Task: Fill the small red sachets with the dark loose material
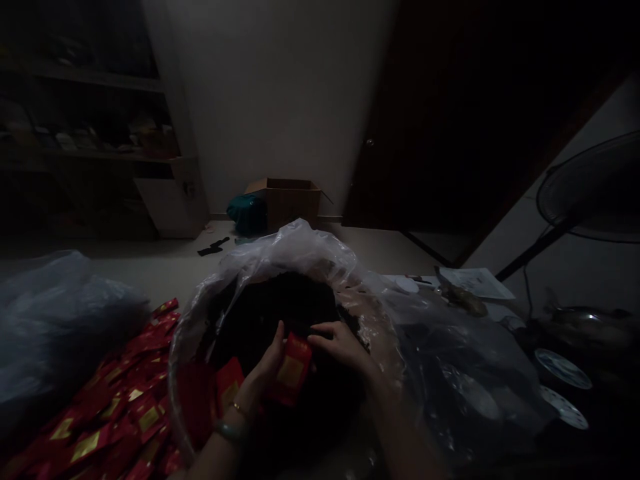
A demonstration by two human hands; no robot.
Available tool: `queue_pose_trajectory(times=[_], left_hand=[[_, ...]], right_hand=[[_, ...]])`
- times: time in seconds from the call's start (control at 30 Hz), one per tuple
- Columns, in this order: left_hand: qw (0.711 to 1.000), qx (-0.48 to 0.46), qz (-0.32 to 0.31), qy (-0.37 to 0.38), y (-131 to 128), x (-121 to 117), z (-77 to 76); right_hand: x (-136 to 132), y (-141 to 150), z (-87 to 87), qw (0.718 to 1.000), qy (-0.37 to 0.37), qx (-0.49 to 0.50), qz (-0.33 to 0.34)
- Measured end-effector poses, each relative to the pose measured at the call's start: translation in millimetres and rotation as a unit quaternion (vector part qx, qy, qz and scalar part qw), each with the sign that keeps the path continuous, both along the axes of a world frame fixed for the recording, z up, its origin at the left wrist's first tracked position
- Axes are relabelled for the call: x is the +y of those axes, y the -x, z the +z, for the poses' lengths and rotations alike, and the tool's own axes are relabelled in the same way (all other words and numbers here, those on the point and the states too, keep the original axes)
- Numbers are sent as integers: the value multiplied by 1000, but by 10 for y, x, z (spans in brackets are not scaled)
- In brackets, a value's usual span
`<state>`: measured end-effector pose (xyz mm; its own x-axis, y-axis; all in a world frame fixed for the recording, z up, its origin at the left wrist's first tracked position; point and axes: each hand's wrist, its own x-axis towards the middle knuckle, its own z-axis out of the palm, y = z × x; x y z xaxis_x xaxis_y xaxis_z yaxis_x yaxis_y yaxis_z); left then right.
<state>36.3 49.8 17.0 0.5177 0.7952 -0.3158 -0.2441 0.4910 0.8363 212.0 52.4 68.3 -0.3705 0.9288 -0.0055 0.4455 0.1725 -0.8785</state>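
My left hand (pixel 269 363) is wrapped round a red packet (pixel 291 369) with a gold label, held upright over a plastic-lined basin (pixel 395 333). My right hand (pixel 343 343) is at the packet's top edge, thumb and fingers pinched together; something dark shows at the fingertips, too dim to name. A dark loose heap (pixel 280 297), perhaps dried leaves, lies in the basin beyond my hands. Another red packet (pixel 230 383) rests in the basin left of my left wrist.
Many red packets (pixel 145 407) are piled at the left beside a clear plastic bag (pixel 65 327). At the right are a dark plastic bag (pixel 465 373), patterned dishes (pixel 563 369) and a fan (pixel 595 187). An open cardboard box (pixel 293 203) stands by the wall.
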Motion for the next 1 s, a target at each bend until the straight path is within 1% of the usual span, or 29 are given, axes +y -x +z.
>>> queue_pose_trajectory(times=[0.1, 0.23, 0.33, 0.53, 0.57, 0.63, 0.73, 0.83, 0.9, 1.0], left_hand=[[1000, 8, -15, -4, -2, -6, 23], [1000, 14, -6, 0, -6, -12, 32], [1000, 16, -8, -1, -10, -34, 51], [998, 15, 9, 63, -19, -118, 110], [998, 17, 19, 58, -23, -123, 112], [998, 27, 54, 21, -39, -118, 107], [994, 30, 99, -31, -74, -90, 98], [990, 15, 127, -62, -103, -66, 89], [984, 16, 153, -89, -111, -53, 75], [977, 19, 182, -110, -111, -33, 46]], right_hand=[[1, 9, -8, 1000, -14, -4, -5], [6, 2, -7, 1000, -2, -13, -15], [12, 1, -4, 999, -17, -31, -17], [-15, 13, 18, 999, -37, -27, 4], [-17, 16, 13, 999, -40, -26, 0], [-8, 22, -10, 999, -34, -13, -16], [36, 27, -74, 997, 23, 45, -59], [84, 40, -144, 981, 77, 126, -124], [101, 69, -183, 970, 83, 174, -150], [100, 145, -225, 962, 71, 210, -161]])
